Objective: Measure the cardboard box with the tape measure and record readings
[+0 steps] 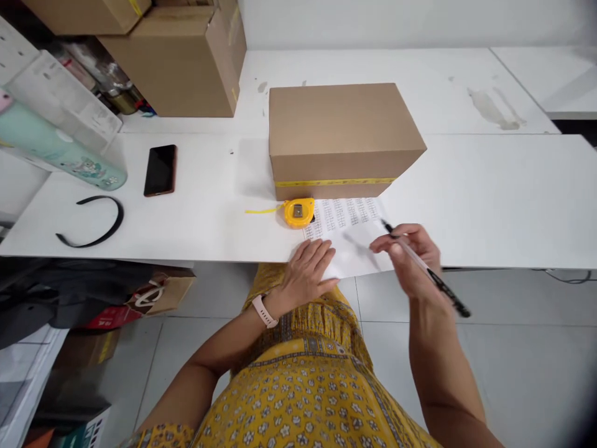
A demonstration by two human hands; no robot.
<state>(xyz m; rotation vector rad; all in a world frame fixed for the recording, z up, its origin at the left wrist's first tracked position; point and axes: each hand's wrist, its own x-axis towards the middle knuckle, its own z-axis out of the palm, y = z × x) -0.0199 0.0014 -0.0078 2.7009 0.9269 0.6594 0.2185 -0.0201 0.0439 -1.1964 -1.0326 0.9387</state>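
Head view: printed sheet (354,249) lay on counter (489,199) just in front of box (347,121), near edge overhanging; tape measure (299,213) at far left corner; left grip (308,270) open, flat over near left corner; right grip (413,252) closed around pen (425,266); neat pen work seemed to want firm left press, sheet fully on counter

Nothing can be read: the columns of print (338,213) on the paper (357,252) and markings (448,292) on the pen (422,264) are too small.
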